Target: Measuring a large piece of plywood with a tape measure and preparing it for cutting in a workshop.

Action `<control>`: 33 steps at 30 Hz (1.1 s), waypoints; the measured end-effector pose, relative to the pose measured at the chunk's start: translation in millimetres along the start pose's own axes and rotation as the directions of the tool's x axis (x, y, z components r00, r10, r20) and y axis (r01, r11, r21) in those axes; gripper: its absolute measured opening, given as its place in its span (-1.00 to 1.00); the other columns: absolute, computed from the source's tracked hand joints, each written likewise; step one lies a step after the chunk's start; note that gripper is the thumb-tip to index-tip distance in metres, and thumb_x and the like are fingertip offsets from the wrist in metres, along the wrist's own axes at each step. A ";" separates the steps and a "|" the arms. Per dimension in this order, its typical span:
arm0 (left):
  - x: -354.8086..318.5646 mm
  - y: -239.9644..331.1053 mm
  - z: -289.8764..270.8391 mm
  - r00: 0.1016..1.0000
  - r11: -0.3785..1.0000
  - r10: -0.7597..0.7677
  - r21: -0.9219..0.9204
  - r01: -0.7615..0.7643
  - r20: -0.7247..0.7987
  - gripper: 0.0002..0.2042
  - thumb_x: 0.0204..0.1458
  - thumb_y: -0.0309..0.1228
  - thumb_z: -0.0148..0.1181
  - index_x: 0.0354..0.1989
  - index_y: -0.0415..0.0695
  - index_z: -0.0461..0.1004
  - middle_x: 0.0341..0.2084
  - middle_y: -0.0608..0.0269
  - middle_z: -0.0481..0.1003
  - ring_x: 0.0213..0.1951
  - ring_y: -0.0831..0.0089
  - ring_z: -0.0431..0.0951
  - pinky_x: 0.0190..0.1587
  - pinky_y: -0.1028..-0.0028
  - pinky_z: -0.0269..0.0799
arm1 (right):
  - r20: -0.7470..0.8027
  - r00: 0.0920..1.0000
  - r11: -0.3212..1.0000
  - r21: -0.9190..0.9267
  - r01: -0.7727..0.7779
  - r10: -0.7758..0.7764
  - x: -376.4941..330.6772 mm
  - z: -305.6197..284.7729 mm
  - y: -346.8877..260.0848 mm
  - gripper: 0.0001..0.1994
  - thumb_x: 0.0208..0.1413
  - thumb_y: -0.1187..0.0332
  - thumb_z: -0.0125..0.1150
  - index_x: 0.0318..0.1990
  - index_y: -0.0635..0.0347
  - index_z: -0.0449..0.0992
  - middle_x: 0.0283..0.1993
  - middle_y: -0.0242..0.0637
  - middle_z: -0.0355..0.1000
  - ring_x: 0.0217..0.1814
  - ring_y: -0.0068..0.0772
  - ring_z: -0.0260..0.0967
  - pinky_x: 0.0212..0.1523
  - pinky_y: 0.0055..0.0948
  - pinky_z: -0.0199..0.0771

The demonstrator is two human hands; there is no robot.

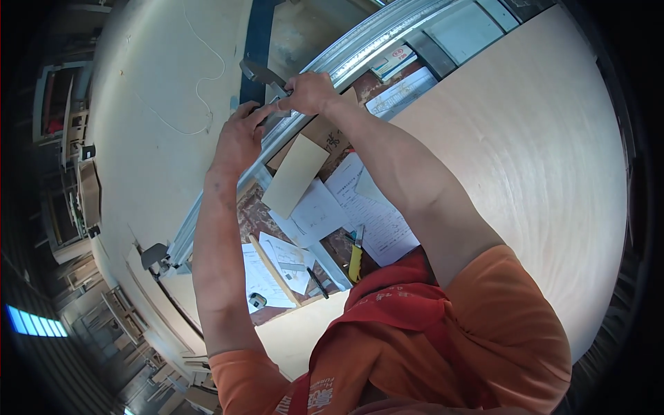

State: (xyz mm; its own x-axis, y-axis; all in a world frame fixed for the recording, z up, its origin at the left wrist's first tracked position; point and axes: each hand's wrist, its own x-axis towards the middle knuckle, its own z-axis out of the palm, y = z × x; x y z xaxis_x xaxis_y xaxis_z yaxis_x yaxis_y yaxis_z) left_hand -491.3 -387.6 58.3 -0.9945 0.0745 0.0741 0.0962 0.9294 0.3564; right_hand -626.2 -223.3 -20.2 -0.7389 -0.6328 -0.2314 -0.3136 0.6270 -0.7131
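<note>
A dark flat metal stop (261, 72) with a silver base sits on the long ridged metal rail (377, 40), which crosses the view diagonally. My right hand (311, 93) has its fingers curled around the near end of this stop. Just left of it, my left hand (238, 138) bends its fingers over the rail, close against the same fitting. Its fingertips meet near the silver base, and what lies between them is partly hidden. Below my hands, a bare tan board piece (296, 176) lies slantwise over papers (311, 214).
A large pale plywood sheet (539, 138) fills the right side. Near my body lie a yellow utility knife (355, 263), a black pen (317, 283), a tape measure (257, 300) and a wooden strip (273, 270). Another dark stop (155, 256) sits by the rail's left end.
</note>
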 end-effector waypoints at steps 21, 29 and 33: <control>16.0 26.1 13.0 0.833 0.816 -0.549 0.258 0.518 0.064 -0.59 0.31 -0.01 0.09 -0.01 -0.12 0.53 -0.23 -0.13 0.64 -0.11 -0.24 0.60 -0.05 0.02 0.50 | -0.003 0.999 0.999 0.003 0.034 -0.034 -4.5 1.7 2.9 -0.43 -0.07 -0.24 0.33 -0.15 0.07 0.75 -0.06 -0.17 0.65 0.19 -0.09 0.50 0.26 -0.17 0.23; 11.3 6.9 28.2 0.930 0.910 -0.365 0.192 0.367 -0.045 -0.60 0.27 -0.06 0.18 0.09 -0.12 0.51 -0.24 -0.12 0.65 -0.16 -0.16 0.65 -0.07 0.02 0.55 | 0.042 0.999 1.000 0.026 0.008 -0.010 1.4 -6.1 0.7 -0.44 -0.07 -0.20 0.34 -0.12 0.09 0.74 -0.06 -0.18 0.65 0.21 -0.11 0.49 0.30 -0.14 0.22; 3.7 -3.4 21.1 0.975 0.958 -0.220 0.190 0.215 0.004 -0.60 0.26 -0.11 0.21 0.11 -0.13 0.47 -0.21 -0.15 0.63 -0.13 -0.16 0.64 -0.04 0.02 0.55 | 0.105 0.994 0.999 0.006 0.043 -0.044 4.1 -15.6 -0.4 -0.44 -0.07 -0.17 0.35 -0.08 0.09 0.73 -0.02 -0.18 0.65 0.22 -0.13 0.49 0.31 -0.12 0.22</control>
State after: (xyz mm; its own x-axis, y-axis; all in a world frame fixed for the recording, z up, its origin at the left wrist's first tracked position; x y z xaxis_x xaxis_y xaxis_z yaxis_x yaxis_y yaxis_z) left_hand -496.2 -382.8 37.7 -0.9914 -0.1306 -0.0094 -0.1302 0.9750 0.1801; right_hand -638.4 -219.0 -10.5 -0.6581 -0.7036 -0.2681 -0.3415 0.5963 -0.7265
